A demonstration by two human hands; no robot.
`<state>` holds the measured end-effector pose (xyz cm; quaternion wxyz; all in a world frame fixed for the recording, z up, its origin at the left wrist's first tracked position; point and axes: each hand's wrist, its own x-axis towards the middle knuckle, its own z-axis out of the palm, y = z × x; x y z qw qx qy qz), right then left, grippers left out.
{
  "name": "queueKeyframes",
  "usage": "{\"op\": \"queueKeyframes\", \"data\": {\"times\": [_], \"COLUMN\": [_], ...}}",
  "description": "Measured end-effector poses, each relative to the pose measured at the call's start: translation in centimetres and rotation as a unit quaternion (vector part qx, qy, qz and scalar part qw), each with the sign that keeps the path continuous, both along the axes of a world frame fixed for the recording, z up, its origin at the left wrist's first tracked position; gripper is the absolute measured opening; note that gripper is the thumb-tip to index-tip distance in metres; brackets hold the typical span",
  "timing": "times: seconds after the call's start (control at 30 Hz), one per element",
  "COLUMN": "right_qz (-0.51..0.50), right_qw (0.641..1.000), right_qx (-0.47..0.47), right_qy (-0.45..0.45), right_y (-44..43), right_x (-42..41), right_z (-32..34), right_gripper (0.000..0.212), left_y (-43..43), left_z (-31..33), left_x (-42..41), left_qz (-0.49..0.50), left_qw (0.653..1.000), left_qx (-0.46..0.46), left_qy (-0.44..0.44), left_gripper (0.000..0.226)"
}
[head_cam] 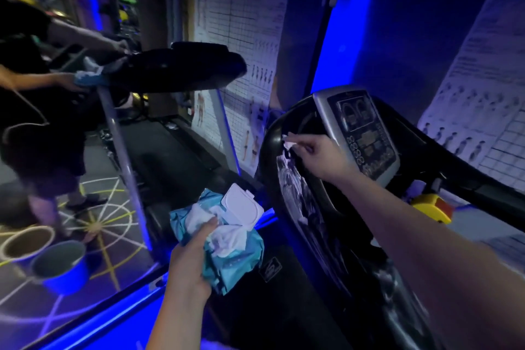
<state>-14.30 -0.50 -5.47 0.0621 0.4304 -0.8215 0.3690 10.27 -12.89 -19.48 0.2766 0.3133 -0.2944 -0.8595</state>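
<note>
My left hand (193,256) grips a teal pack of wet wipes (227,247) whose white flip lid (241,204) stands open, with crumpled white wipes bulging out under my thumb. My right hand (321,155) pinches a small white wipe (289,142) against the black handlebar (287,179) of a treadmill. White foamy smears cover the handlebar below that hand. The grey console (360,133) with its buttons and display sits just right of my right hand.
Another person (34,111) at the left wipes a neighbouring treadmill's console (181,68) with a cloth. Two blue buckets (59,264) stand on the marked floor at lower left. A yellow and red stop button (434,207) sits at the right. Exercise charts (241,23) hang ahead.
</note>
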Motion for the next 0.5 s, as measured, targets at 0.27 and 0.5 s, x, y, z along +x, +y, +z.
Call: {"op": "queueKeyframes", "data": {"times": [0.27, 0.5], "right_qz": [0.121, 0.080], "right_qw": [0.982, 0.986], "right_qx": [0.061, 0.007], "right_qy": [0.129, 0.147], "right_y": [4.1, 4.2], "right_x": [-0.3, -1.0], "right_z": [-1.2, 0.3], "right_gripper": [0.033, 0.017], "left_y": [6.0, 9.4], "left_z": [-1.6, -1.7], "left_x": [0.4, 0.5], "left_qz": [0.040, 0.069], "left_qw": [0.998, 0.997], "left_qx": [0.054, 0.045], "left_qy": [0.019, -0.008], "left_gripper": [0.057, 0.037]}}
